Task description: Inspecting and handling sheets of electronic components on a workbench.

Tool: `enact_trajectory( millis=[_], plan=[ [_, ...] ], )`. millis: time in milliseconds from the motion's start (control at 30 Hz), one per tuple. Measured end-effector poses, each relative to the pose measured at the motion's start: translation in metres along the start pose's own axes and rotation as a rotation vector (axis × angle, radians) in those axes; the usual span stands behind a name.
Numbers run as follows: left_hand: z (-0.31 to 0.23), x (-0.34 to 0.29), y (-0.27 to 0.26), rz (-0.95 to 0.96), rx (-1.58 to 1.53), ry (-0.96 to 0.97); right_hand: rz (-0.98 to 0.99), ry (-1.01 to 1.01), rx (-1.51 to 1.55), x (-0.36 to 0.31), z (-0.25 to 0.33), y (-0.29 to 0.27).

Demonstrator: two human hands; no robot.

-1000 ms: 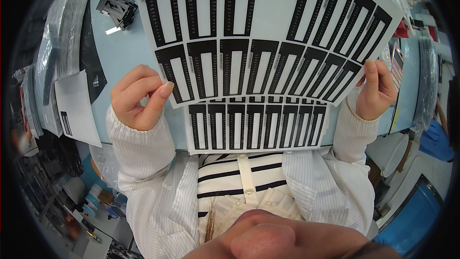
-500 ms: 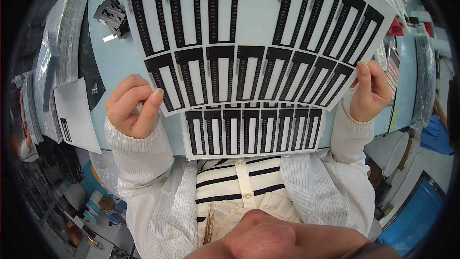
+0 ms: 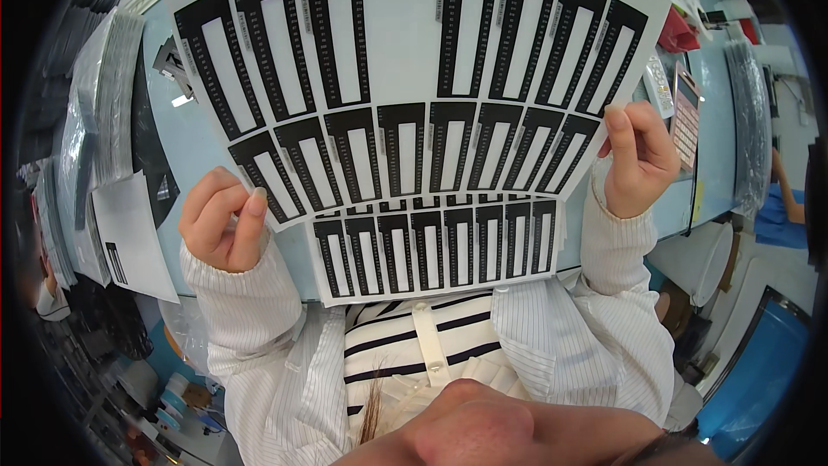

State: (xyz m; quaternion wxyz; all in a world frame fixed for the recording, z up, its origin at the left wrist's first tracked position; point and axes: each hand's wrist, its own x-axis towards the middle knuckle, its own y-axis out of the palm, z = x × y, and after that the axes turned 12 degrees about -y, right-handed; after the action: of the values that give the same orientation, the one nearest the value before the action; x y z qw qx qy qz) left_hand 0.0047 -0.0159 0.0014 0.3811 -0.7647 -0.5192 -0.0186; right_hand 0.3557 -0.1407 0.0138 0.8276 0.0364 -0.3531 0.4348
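A large white sheet printed with rows of black rectangular frames is held up in front of me, its upper row having a blank gap. My left hand pinches its lower left corner between thumb and fingers. At the lower right corner, my right hand grips it with the thumb on top. Below its near edge, a stack of similar printed sheets lies at the table's front edge, partly covered by the raised sheet.
The light blue table carries plastic-wrapped stacks at left, beside a white paper. Black framed pieces are partly hidden behind the sheet. A pink keypad device and a red item lie right. Far right, a person in blue.
The held sheet has shifted left and now covers more of the black pieces behind it. Both hands moved left with it and keep their grip.
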Motion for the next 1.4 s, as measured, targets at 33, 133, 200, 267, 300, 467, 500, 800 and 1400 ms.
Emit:
enact_trajectory(
  millis=[33, 133, 200, 267, 300, 467, 500, 800, 1400],
  plan=[
    [0.000, 0.000, 0.000, 0.000, 0.000, 0.004, 0.004, -0.012, -0.005, 0.000, 0.000, 0.000],
    [0.000, -0.002, 0.000, -0.011, 0.026, 0.018, 0.001, -0.026, -0.012, 0.000, -0.001, -0.001],
    [-0.001, -0.002, -0.001, -0.023, 0.043, 0.022, 0.004, -0.033, -0.019, 0.001, -0.001, -0.001],
    [0.002, -0.003, -0.002, -0.021, 0.048, 0.031, 0.008, -0.041, -0.026, 0.001, -0.001, 0.000],
    [0.003, -0.003, -0.001, -0.014, 0.045, 0.039, 0.004, -0.029, -0.022, 0.002, -0.001, -0.001],
    [0.001, -0.001, 0.001, -0.014, 0.068, 0.035, -0.004, -0.028, -0.024, 0.002, 0.002, 0.000],
    [0.001, -0.001, 0.001, -0.003, 0.069, 0.050, 0.007, -0.026, -0.026, 0.002, 0.003, 0.000],
    [0.013, -0.008, -0.003, -0.031, 0.066, 0.052, 0.015, -0.061, -0.059, 0.000, 0.009, 0.008],
    [0.015, -0.008, -0.005, -0.084, 0.052, 0.028, 0.069, -0.129, -0.073, -0.002, 0.013, 0.010]
  ],
)
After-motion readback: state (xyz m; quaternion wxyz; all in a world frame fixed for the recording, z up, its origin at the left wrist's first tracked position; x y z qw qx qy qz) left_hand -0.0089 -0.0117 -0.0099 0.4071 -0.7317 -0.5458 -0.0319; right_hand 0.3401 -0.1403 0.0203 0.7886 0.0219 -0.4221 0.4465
